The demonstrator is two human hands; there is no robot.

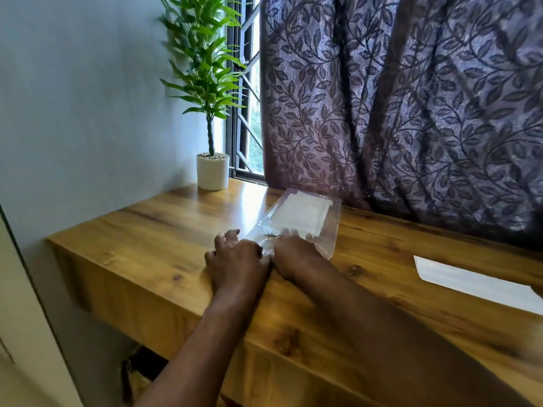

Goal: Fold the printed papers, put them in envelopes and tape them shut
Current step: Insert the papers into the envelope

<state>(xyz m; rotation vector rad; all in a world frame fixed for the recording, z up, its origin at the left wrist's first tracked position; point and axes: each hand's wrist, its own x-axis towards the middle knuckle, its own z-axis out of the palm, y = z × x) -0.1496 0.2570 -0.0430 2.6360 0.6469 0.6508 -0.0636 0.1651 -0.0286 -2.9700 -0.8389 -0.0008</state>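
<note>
A clear plastic bag (305, 218) with a stack of white envelopes (296, 214) inside lies on the wooden table (164, 230), near the curtain. My left hand (235, 259) grips the bag's near, crumpled end with curled fingers. Beside it and touching it, my right hand (293, 255) has its fingers pushed into or under the plastic at the same end; they are blurred and show only dimly through the film. A white sheet of paper (476, 286) lies flat at the table's right side, apart from both hands.
A potted green plant (212, 171) in a white pot stands at the table's back left corner by the window. A dark leaf-patterned curtain (411, 113) hangs along the table's far edge. The table's left edge drops off near the wall.
</note>
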